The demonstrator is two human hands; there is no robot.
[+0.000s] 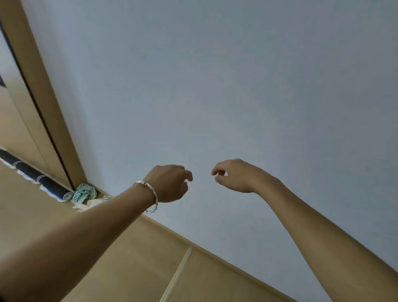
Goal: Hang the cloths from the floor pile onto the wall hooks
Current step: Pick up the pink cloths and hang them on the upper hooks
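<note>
Head view, tilted frame: both of my bare forearms reach out toward the plain pale grey painted wall (pixel 218 83). My left hand (pixel 169 183) and my right hand (pixel 235 176) hang in front of the wall at about the same height, near each other but apart, with bare wall showing in the gap between them. Left fingers: loosely curled, thumb and forefinger bent toward each other, holding nothing. Right fingers: also loosely curled, thumb tip and forefinger tip close with a small gap, nothing between them. I cannot tell whether either hand touches the wall. A thin silver metal bangle (pixel 152 194) sits on my left wrist. The floor pile lies at the foot of the wall, in the corner beside the light wooden door frame (pixel 38 77): a crumpled teal-and-white striped cloth (pixel 83 192) with a cream-coloured cloth (pixel 90 203) just beside it, the latter partly hidden behind my left forearm. A dark rolled mat with thin white lines (pixel 34 176) lies along the light wooden floor (pixel 33 212), its end touching the striped cloth.
</note>
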